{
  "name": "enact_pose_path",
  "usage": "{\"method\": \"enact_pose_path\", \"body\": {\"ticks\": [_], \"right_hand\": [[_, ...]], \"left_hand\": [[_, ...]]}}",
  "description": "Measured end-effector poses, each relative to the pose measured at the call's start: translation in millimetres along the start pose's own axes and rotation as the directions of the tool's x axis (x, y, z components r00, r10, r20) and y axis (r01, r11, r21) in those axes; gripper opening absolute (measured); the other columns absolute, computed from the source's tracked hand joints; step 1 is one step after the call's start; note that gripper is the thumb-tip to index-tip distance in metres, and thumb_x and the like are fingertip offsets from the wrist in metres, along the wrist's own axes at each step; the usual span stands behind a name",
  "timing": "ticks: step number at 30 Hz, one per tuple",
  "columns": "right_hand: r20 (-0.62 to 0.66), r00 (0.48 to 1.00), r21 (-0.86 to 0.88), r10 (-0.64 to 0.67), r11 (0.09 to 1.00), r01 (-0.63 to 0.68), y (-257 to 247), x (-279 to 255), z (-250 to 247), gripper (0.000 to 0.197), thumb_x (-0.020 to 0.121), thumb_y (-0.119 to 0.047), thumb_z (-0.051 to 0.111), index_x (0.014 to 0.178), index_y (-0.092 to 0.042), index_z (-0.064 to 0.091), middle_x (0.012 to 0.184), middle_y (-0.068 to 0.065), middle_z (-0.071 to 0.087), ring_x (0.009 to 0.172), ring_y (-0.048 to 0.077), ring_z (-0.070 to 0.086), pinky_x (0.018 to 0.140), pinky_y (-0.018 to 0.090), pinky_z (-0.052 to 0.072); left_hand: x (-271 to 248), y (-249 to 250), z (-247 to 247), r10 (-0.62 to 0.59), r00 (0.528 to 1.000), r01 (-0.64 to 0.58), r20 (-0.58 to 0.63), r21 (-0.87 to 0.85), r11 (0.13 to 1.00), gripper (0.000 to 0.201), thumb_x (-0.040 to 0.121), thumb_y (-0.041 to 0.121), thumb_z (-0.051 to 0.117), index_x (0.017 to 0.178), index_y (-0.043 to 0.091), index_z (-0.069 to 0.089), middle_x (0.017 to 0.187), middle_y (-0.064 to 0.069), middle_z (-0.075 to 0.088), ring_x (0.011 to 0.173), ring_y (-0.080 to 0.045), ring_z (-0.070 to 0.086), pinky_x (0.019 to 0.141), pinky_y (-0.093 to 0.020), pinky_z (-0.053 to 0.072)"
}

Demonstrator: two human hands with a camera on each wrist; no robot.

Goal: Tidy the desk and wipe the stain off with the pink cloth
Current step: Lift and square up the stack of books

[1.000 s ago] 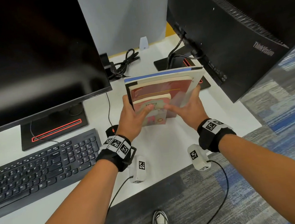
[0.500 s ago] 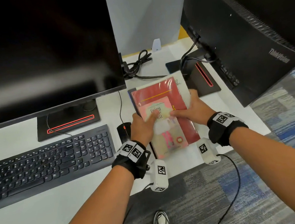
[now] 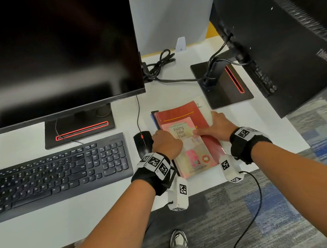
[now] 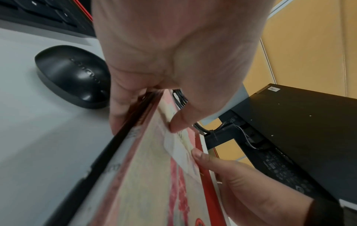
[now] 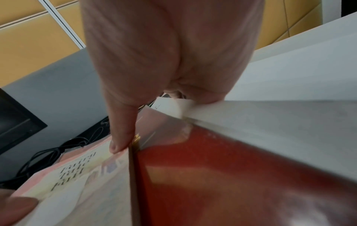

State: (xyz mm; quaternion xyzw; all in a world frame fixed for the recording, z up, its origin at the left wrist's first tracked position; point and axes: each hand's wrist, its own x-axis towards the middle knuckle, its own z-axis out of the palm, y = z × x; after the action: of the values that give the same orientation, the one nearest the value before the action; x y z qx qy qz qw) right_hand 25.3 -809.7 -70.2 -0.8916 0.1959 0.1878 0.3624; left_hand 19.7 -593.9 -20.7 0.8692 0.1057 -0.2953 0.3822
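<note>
A stack of books (image 3: 179, 113) lies flat on the white desk (image 3: 87, 218), between the mouse and the right monitor's base. On top is a pink "Fairy Tale Fail" book (image 3: 192, 155) over a larger red one (image 5: 222, 168). My left hand (image 3: 165, 143) grips the stack's left edge, thumb on the top cover (image 4: 146, 122). My right hand (image 3: 218, 126) holds the right edge, its thumb pressed on the pink book (image 5: 160, 122). No pink cloth or stain shows in any view.
A black mouse (image 3: 142, 144) sits just left of the stack, touching distance from my left hand, with a black keyboard (image 3: 52, 177) beyond it. A monitor (image 3: 49, 55) stands behind them. A second monitor (image 3: 280, 29) and its base (image 3: 223, 84) crowd the right; cables (image 3: 159, 63) lie at the back.
The stack was tilted up off the desk a second ago. Both hands have brought it down and toward me, and it now lies flat.
</note>
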Motion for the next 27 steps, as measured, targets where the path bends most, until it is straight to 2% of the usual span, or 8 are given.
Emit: {"method": "enact_pose_path", "body": {"ticks": [2,5,8,10,17,20,24,27], "right_hand": [[0.018,0.999,-0.039,0.027,0.999,-0.027,9,10,3,0.102,0.03,-0.09,0.073,0.113,-0.031,0.058,0.111,0.002,0.062,0.096,0.021,0.065,0.087,0.044,0.056],[-0.014,0.998,-0.103,0.065,0.993,-0.066,-8,-3,-1,0.104,0.031,-0.092,0.07,0.112,-0.028,0.06,0.111,0.004,0.061,0.103,0.025,0.062,0.09,0.045,0.053],[-0.042,0.994,-0.193,0.098,0.976,-0.105,-30,-21,-8,0.087,0.056,-0.074,0.077,0.117,-0.015,0.055,0.116,0.01,0.046,0.112,0.031,0.048,0.099,0.048,0.045],[-0.04,0.992,-0.212,0.12,0.969,-0.126,-33,-23,-10,0.082,0.063,-0.067,0.078,0.118,-0.011,0.053,0.115,0.011,0.04,0.115,0.035,0.046,0.1,0.049,0.044],[-0.057,0.991,-0.237,0.121,0.962,-0.132,-32,-21,-5,0.104,0.065,-0.068,0.076,0.14,-0.007,0.036,0.135,0.02,0.038,0.126,0.04,0.041,0.102,0.05,0.043],[-0.066,0.991,-0.258,0.119,0.957,-0.132,-31,-22,-3,0.104,0.066,-0.07,0.073,0.139,-0.006,0.037,0.136,0.021,0.037,0.126,0.041,0.041,0.101,0.049,0.043],[-0.063,0.992,-0.262,0.113,0.957,-0.126,-31,-24,-3,0.1,0.066,-0.071,0.072,0.135,-0.007,0.041,0.131,0.019,0.038,0.123,0.04,0.042,0.099,0.049,0.044],[-0.074,0.991,-0.259,0.111,0.958,-0.127,-31,-25,-2,0.1,0.066,-0.071,0.072,0.135,-0.006,0.041,0.131,0.019,0.039,0.123,0.04,0.043,0.099,0.049,0.045]], "left_hand": [[1,1,2,-0.013,1.0,0.014,-0.009,0.072,0.997,0.06,0.086,0.028,0.062,0.134,0.0,0.041,0.134,-0.016,0.049,0.118,-0.032,0.056,0.093,-0.042,0.054],[6,2,3,-0.02,0.999,0.024,-0.031,0.151,0.988,0.057,0.092,0.027,0.061,0.137,0.0,0.038,0.136,-0.018,0.043,0.12,-0.032,0.054,0.094,-0.039,0.052],[8,5,0,-0.032,0.999,0.035,-0.019,0.2,0.979,0.055,0.092,0.026,0.059,0.137,0.001,0.039,0.137,-0.02,0.042,0.12,-0.032,0.053,0.095,-0.039,0.052],[9,6,0,-0.046,0.999,0.046,-0.003,0.231,0.972,0.054,0.092,0.025,0.059,0.137,0.001,0.04,0.138,-0.02,0.04,0.119,-0.032,0.052,0.093,-0.038,0.052],[7,10,0,-0.014,1.0,0.015,-0.005,0.299,0.954,0.042,0.092,0.021,0.057,0.128,0.002,0.048,0.133,-0.018,0.039,0.101,-0.03,0.055,0.077,-0.032,0.05],[5,11,-1,0.009,1.0,0.002,-0.028,0.344,0.939,0.04,0.093,0.022,0.057,0.127,0.003,0.05,0.131,-0.017,0.041,0.107,-0.032,0.056,0.074,-0.03,0.045],[5,10,-1,0.005,1.0,0.004,-0.027,0.34,0.941,0.035,0.092,0.018,0.056,0.124,0.002,0.051,0.131,-0.017,0.041,0.101,-0.03,0.055,0.074,-0.03,0.044],[4,10,1,0.005,0.999,0.013,-0.05,0.354,0.935,0.036,0.093,0.019,0.056,0.125,0.002,0.052,0.132,-0.018,0.041,0.109,-0.032,0.056,0.077,-0.031,0.045]]}}
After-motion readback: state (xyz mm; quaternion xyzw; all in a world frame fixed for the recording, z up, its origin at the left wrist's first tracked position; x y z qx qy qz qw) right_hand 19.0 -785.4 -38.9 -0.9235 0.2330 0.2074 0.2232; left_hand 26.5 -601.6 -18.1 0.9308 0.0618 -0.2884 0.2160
